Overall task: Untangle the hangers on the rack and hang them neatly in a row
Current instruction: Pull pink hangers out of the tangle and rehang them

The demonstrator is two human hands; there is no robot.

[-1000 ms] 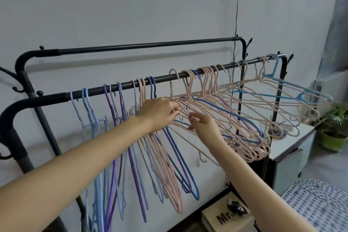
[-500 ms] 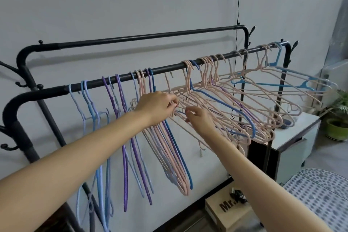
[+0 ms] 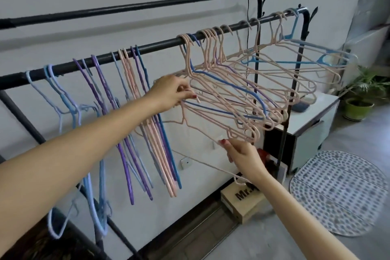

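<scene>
The black rack's front bar (image 3: 160, 48) slopes up to the right. On its left part, light blue hangers (image 3: 63, 101), purple hangers (image 3: 99, 88) and pink hangers (image 3: 129, 74) hang straight down. A tangle of pink hangers (image 3: 242, 91) with a few blue ones lies tilted out flat on the right part. My left hand (image 3: 171, 93) pinches a pink hanger at the tangle's left edge. Lower down, my right hand (image 3: 242, 154) grips a loose pink hanger (image 3: 202, 131) below the tangle, with its hook (image 3: 238, 181) off the bar and pointing down.
The rack's back bar (image 3: 126, 9) runs near the wall. A black cable (image 3: 249, 27) hangs through the tangle. A white cabinet (image 3: 316, 112) and a potted plant (image 3: 358, 107) stand to the right. A cardboard box (image 3: 242, 196) and a dotted mat (image 3: 337, 194) lie on the floor.
My right hand has dropped from the tangle's left edge to below it, drawing a pink hanger down off the bar. My left hand stays at the tangle. The view has tilted down.
</scene>
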